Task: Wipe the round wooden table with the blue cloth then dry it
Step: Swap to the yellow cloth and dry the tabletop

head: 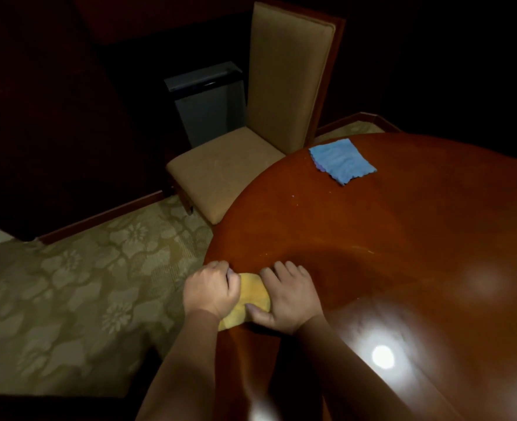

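At the tabletop's near-left edge my left hand [211,291] is curled around one end of a yellow cloth [251,302], and just to its right my right hand [287,299] lies on the other end, fingers fairly straight, thumb pressing the cloth. Further right, the blue cloth [342,161] lies flat near the far edge of the round wooden table [403,238], well apart from both hands.
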Available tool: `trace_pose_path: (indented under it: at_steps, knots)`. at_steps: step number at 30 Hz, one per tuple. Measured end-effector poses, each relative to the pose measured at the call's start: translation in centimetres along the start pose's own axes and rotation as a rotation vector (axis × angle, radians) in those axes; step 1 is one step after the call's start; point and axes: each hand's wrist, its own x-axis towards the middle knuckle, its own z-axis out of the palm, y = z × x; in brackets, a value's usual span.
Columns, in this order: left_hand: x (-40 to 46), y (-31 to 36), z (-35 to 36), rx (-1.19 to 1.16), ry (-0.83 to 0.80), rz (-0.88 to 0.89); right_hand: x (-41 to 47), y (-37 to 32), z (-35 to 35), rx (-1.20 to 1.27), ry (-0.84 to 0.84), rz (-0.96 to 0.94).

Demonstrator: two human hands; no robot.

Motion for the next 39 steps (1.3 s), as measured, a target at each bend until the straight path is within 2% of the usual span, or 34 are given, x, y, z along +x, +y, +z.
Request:
trace_pose_path:
  at_steps: [3,12,17,24,34,39]
  knots:
    - [2.4,-0.5,0.6,-0.013,0.019,-0.002,2.1,0.8,0.9,-0.001,0.011,0.006]
    - [12.8,-1.4,1.9,-0.044,0.005,0.171,8.8,3.1,3.2,-0.05,0.04,0.174]
    - [15.6,-1.1,2.0,-0.004,-0.02,0.23,10.6,3.7,3.6,-0.052,0.035,0.235]
    - [13.6,-0.8,1.2,0.038,-0.022,0.238,9.1,2.4,2.6,-0.061,-0.014,0.272]
    - [3.7,-0.6,0.3,0.061,-0.022,0.165,1.7,-1.0,0.1,-0.078,-0.082,0.192]
    - [3.0,-0.6,0.4,0.048,0.009,0.187,0.8,-1.2,-0.1,-0.088,-0.07,0.183]
